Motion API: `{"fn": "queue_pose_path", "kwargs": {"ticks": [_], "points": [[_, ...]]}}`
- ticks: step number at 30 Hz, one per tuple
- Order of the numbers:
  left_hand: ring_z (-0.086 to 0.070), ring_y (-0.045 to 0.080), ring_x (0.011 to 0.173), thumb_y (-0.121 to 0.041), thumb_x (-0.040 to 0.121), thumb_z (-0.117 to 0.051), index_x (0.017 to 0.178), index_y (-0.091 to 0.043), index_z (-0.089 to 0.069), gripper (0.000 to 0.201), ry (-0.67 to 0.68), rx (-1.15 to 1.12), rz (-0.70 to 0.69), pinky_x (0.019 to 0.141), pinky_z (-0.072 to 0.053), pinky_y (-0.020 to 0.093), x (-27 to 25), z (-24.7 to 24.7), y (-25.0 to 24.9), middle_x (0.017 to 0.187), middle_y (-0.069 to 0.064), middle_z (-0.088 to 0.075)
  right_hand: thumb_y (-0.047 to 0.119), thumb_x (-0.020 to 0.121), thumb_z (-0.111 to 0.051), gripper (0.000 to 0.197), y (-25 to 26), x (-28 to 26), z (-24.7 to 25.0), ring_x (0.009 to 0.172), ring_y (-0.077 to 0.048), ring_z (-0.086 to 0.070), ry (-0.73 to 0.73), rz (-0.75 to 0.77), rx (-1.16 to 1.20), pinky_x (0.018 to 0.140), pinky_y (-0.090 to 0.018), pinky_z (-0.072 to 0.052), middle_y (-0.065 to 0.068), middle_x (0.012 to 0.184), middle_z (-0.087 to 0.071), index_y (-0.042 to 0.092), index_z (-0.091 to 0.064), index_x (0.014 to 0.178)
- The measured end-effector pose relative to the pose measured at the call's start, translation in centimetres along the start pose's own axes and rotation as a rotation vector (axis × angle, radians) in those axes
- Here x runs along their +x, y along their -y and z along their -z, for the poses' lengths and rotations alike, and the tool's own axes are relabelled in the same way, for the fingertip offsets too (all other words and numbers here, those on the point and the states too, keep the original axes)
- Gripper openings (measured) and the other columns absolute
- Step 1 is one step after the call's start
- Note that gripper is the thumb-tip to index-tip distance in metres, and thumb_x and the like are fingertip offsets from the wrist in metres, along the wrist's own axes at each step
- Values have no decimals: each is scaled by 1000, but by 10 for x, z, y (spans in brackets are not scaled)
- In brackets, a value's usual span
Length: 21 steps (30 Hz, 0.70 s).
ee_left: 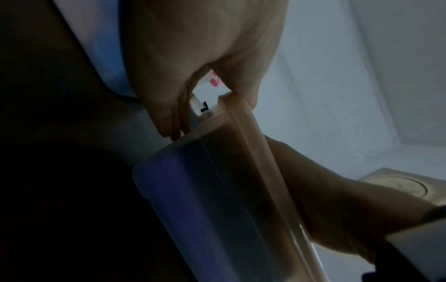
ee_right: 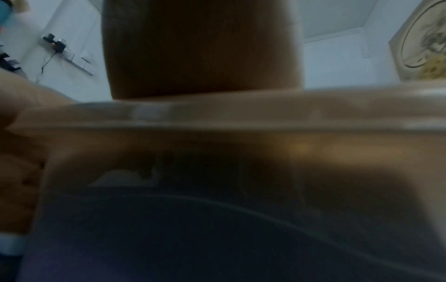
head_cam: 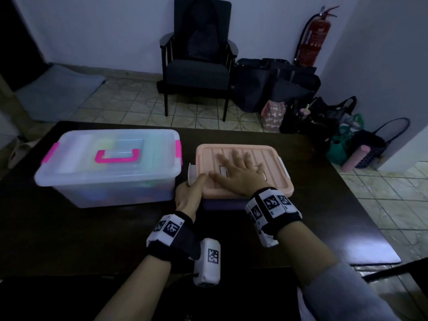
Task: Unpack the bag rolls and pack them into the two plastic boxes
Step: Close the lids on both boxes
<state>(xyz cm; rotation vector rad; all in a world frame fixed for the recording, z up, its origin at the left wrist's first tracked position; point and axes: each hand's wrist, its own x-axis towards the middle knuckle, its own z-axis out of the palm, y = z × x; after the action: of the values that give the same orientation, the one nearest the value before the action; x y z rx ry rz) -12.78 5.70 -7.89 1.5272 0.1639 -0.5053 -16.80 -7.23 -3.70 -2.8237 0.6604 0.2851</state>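
Head view, step: the person is closing the small pink-lidded box [head_cam: 243, 172], apparently snapping its left latch [head_cam: 191, 174], so the task looks close to done.
Head view, right hand: the right hand [head_cam: 240, 172] lies flat on the pink lid [head_cam: 273, 154], fingers spread and straight, holding nothing.
Head view, left hand: the left hand [head_cam: 188, 193] is at the box's left end, thumb on top by the white latch; how the fingers wrap below cannot be told here.
Head view, doing it well: the flat palm should keep the lid seated while the left hand pushes the latch up and in until it catches; a lid that rides up would leave the clip loose.
Head view, bag rolls: none lie loose on the dark table [head_cam: 92, 239]; pale coloured shapes show dimly through the large clear box [head_cam: 108, 179], which is shut.
Head view, count: two boxes, two hands, one pink handle [head_cam: 117, 156], two pink side clips on the clear box.
Left wrist view, grip: the fingers [ee_left: 173, 131] curl down against the end of the small box [ee_left: 217, 190], the thumb on the lid rim, pinching that end; the other forearm lies over the lid.
Right wrist view, contents: blurred; the lid edge [ee_right: 217, 112] runs across, the palm resting on it, and what is inside cannot be told.
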Motion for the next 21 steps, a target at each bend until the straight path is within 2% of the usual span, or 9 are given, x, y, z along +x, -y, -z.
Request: {"fn": "queue_pose_path", "kwargs": {"ticks": [2,4,7,10,13,16,18,20,21], "points": [[-67,26,90,-40,63,-69,90,-15,-67,37,-18,24,-79,90,-52,44,1,-1,-1,94,11,-72,73,85,-26,70,0,-2,-3,145,-28,12,-34,4,7,111,-59,7,3,159,7,47,-2,146],[-67,25,89,-47,54,-64,88,-22,-67,42,-50,54,-160,88,-53,42,2,-2,-2,92,6,-72,73,85,-25,70,1,-4,-5,145,-27,12,-65,6,16,111,-59,7,3,159,6,47,-4,146],[-67,21,88,-53,49,-55,98,-25,-70,58,-58,77,-268,88,-53,43,3,-3,2,91,1,-72,74,85,-25,70,1,-3,-6,146,-27,11,-73,3,28,111,-59,7,3,159,6,47,-4,146],[-66,22,88,-49,58,-56,95,-33,-69,42,-54,126,-306,88,-52,45,-5,-4,0,87,-3,-71,73,85,-24,69,1,-3,-7,146,-28,10,-79,4,15,111,-59,7,3,159,5,47,-4,146],[-63,24,102,-42,70,-57,116,-16,-65,53,-76,188,-328,96,-47,42,-10,-3,-3,102,2,-69,73,85,-24,70,1,-3,-7,146,-28,10,-83,3,13,111,-59,6,3,159,5,47,-4,146],[-56,25,117,-45,71,-51,130,-8,-54,70,-68,231,-361,104,-41,35,-13,-3,-6,122,11,-63,73,85,-25,70,1,-3,-7,146,-28,9,-90,0,17,111,-59,6,2,159,4,47,-4,146],[-56,26,116,-39,75,-51,128,-6,-56,62,-76,263,-370,100,-40,28,-15,-2,-8,121,13,-63,73,85,-25,70,1,-3,-8,146,-28,9,-87,2,20,111,-59,6,2,159,4,46,-5,146],[-61,29,106,-38,75,-50,116,-9,-64,52,-70,291,-403,94,-45,31,-17,-2,-10,108,12,-68,74,85,-25,70,1,-3,-7,146,-28,9,-78,3,21,111,-59,6,2,159,5,46,-4,146],[-63,28,100,-41,71,-49,112,-11,-66,54,-71,301,-415,92,-48,34,-16,-2,-10,103,10,-70,74,85,-25,70,1,-3,-7,146,-28,10,-75,1,21,111,-59,7,2,159,5,47,-3,146]]}}
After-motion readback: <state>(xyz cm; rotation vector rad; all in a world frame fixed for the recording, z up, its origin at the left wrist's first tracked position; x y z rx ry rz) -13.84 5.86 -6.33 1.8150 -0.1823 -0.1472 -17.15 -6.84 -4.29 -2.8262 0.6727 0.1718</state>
